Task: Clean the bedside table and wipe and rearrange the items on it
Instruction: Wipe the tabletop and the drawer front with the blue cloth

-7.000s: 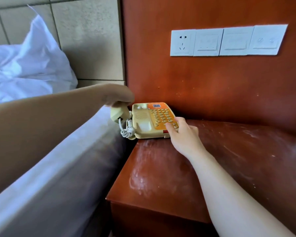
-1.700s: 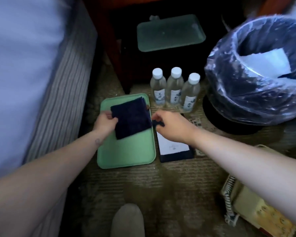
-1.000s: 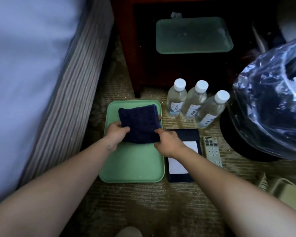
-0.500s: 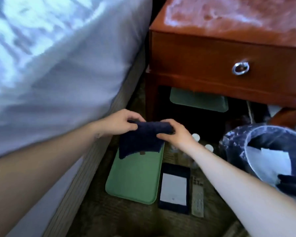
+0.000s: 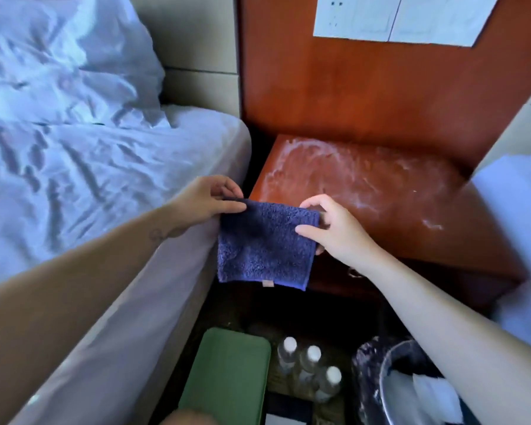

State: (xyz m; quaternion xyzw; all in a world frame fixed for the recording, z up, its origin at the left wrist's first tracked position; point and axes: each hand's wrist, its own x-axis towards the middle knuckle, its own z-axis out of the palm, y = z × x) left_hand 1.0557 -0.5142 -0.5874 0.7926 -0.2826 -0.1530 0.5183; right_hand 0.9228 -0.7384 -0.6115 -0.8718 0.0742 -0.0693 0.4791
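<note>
Now the cloth (image 5: 264, 243) is in the air, in front of the left front corner of the table (image 5: 380, 194), between it and the bed (image 5: 89, 179), and it touches neither of them as far as I can see. The left hand (image 5: 209, 204) pinches its upper left corner between thumb and fingers. The right hand (image 5: 334, 231) pinches the upper right edge, with the thumb on the front face and the other fingers curled at the top and behind. The cloth is dark blue terry, it seems folded into a square, and it hangs down limp with a small label at the lower edge. I judge it is light, soft and not slippery, so it cannot break, but it will not keep any shape alone. Holding the 2 top corners keeps it flat. For wiping, I think it is better to lay it under a flat palm. The table top shows whitish smears and looks not yet wiped. Below, on the floor, stand a green tray (image 5: 227, 378), 3 bottles (image 5: 311, 360) and a bin (image 5: 377, 372).
</note>
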